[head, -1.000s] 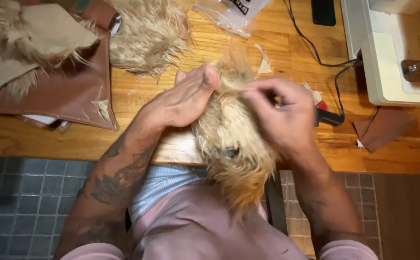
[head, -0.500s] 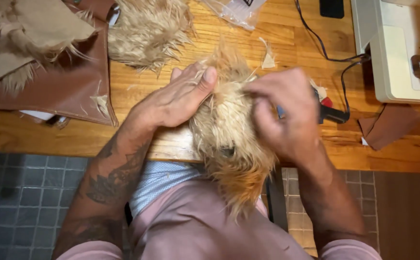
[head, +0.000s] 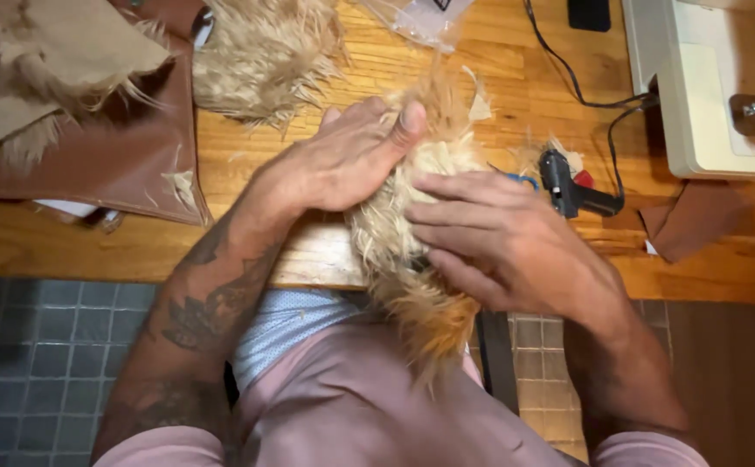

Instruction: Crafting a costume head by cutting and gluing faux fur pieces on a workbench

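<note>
A long-haired tan fur piece (head: pixel 399 246) lies over the front edge of the wooden table (head: pixel 325 121) and hangs down to my lap. My left hand (head: pixel 347 156) lies flat on its upper left side, thumb pressed against the fur. My right hand (head: pixel 498 233) rests on its right side, fingers stretched out and pressing the fur toward the left hand. Part of the fur is hidden under both hands.
A black hot glue gun (head: pixel 572 183) lies just right of my right hand, its cable running back. A white sewing machine (head: pixel 706 86) stands at the far right. Brown leather (head: pixel 109 156), more fur (head: pixel 260 56), a plastic bag (head: pixel 420 17) and a brown scrap (head: pixel 693 220) lie around.
My right hand has opened from a pinching grip to flat fingers laid on the fur. My left hand has stayed on the fur's left side.
</note>
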